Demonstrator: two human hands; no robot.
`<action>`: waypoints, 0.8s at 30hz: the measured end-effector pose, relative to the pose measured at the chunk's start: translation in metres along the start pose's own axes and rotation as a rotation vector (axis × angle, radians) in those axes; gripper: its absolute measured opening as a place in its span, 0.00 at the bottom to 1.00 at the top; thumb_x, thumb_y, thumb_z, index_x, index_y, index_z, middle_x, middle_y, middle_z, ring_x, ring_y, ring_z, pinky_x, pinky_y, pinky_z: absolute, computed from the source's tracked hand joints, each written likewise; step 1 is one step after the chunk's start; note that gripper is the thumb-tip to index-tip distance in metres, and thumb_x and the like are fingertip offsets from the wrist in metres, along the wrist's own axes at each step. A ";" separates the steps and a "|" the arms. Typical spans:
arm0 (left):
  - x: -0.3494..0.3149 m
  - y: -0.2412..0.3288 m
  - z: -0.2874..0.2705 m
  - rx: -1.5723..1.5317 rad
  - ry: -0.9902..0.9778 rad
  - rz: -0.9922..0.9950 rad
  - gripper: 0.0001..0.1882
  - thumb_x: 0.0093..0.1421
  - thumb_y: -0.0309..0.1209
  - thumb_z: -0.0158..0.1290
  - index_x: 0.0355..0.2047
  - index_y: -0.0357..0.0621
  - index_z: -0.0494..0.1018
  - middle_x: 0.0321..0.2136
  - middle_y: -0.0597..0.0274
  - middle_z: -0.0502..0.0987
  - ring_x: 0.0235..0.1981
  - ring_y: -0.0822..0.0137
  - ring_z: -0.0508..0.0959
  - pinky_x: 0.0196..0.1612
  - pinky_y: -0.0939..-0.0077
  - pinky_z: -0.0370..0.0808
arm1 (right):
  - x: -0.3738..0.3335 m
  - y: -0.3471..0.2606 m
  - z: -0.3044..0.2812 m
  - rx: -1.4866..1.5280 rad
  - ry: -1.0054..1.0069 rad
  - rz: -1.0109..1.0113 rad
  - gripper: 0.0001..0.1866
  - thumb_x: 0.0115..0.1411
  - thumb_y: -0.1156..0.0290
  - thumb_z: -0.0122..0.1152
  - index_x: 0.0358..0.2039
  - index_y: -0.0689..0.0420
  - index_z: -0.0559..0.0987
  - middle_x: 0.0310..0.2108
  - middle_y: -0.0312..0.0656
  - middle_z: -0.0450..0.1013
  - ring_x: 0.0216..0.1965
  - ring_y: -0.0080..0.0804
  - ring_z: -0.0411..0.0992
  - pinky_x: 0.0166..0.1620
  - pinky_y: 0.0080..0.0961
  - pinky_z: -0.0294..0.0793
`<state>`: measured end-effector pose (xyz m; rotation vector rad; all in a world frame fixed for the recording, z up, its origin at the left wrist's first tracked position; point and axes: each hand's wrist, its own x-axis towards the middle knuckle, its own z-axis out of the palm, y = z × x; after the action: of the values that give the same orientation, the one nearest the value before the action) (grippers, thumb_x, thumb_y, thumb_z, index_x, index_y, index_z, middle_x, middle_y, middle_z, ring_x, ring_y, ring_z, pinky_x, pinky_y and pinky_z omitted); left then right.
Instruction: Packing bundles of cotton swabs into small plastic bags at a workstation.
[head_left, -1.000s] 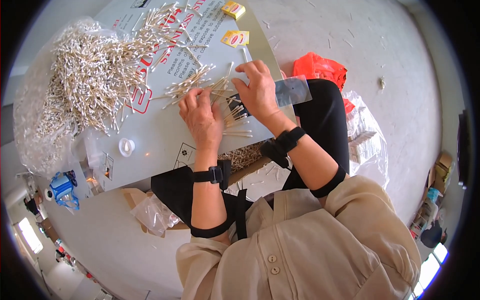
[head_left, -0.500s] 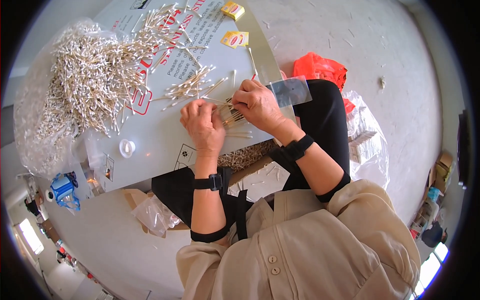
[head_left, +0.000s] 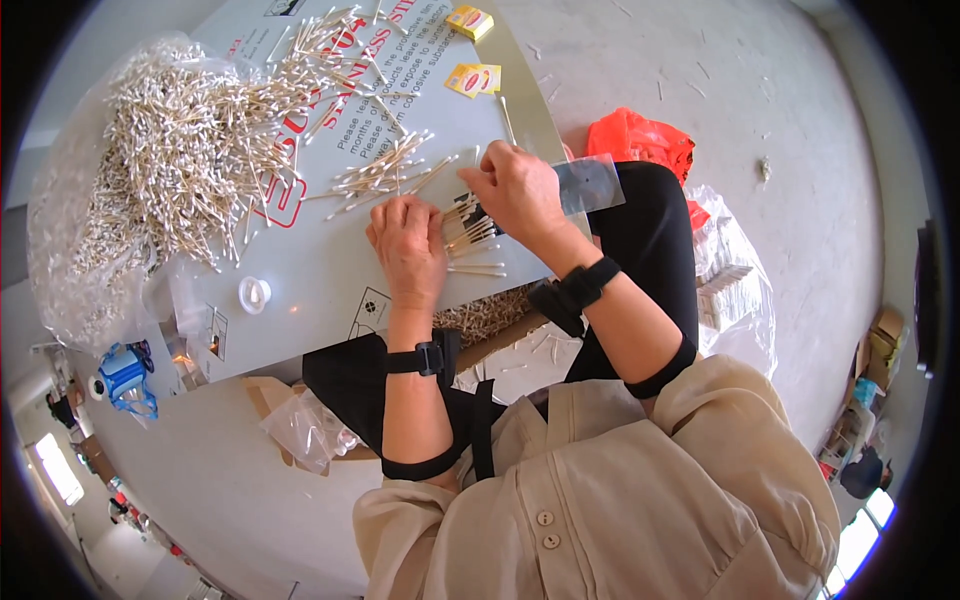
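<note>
My left hand (head_left: 405,250) is closed at the table's near edge, its thumb and fingers on the ends of a small spread bundle of cotton swabs (head_left: 470,238). Just right of it, my right hand (head_left: 522,195) is bent above the bundle, fingers curled; what it pinches, if anything, is hidden. From beneath the right hand a clear plastic sleeve (head_left: 590,186) sticks out past the table edge, over my leg. Something dark shows under the swabs between the hands. Beyond my left hand lies a loose pile of cotton swabs (head_left: 380,170).
A big clear bag (head_left: 75,210) spills a heap of cotton swabs (head_left: 190,140) across the table's left. Yellow small boxes (head_left: 470,22) and yellow cards (head_left: 472,79) lie at the far edge. A white cap (head_left: 254,294) sits near left. A red bag (head_left: 640,140) rests on the floor.
My right hand has lifted and shifted slightly away from the left, uncovering more of the swab bundle and the dark patch. My left hand stays nearly in place.
</note>
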<state>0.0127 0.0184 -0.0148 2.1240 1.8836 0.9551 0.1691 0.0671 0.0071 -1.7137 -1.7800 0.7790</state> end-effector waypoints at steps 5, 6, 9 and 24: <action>0.008 -0.005 0.001 -0.008 -0.031 0.005 0.07 0.51 0.23 0.59 0.29 0.46 0.71 0.32 0.64 0.72 0.41 0.57 0.70 0.46 0.60 0.65 | 0.021 0.015 0.016 -0.248 0.017 -0.037 0.15 0.51 0.59 0.63 0.24 0.60 0.76 0.26 0.47 0.75 0.30 0.50 0.75 0.34 0.44 0.74; 0.008 -0.007 0.000 -0.003 -0.025 0.020 0.07 0.51 0.23 0.58 0.29 0.46 0.71 0.32 0.64 0.72 0.41 0.57 0.70 0.45 0.61 0.65 | 0.022 0.014 0.014 -0.247 0.014 -0.039 0.15 0.51 0.59 0.63 0.24 0.60 0.76 0.26 0.47 0.75 0.30 0.50 0.75 0.34 0.44 0.74; 0.011 -0.010 -0.005 0.084 -0.057 0.019 0.07 0.51 0.23 0.58 0.30 0.45 0.72 0.33 0.64 0.73 0.41 0.56 0.70 0.45 0.61 0.66 | 0.023 0.016 0.005 -0.170 -0.072 0.042 0.12 0.52 0.63 0.63 0.23 0.59 0.76 0.27 0.46 0.74 0.31 0.49 0.74 0.35 0.42 0.74; -0.022 0.007 0.007 -0.735 0.243 -0.320 0.23 0.70 0.38 0.45 0.59 0.36 0.64 0.58 0.54 0.67 0.61 0.60 0.65 0.65 0.64 0.59 | -0.024 0.019 0.002 0.560 0.192 -0.107 0.08 0.62 0.78 0.55 0.41 0.63 0.78 0.44 0.48 0.73 0.45 0.40 0.74 0.48 0.26 0.73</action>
<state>0.0220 -0.0013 -0.0244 1.2908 1.5382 1.5606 0.1817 0.0430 -0.0077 -1.2631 -1.3452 0.9234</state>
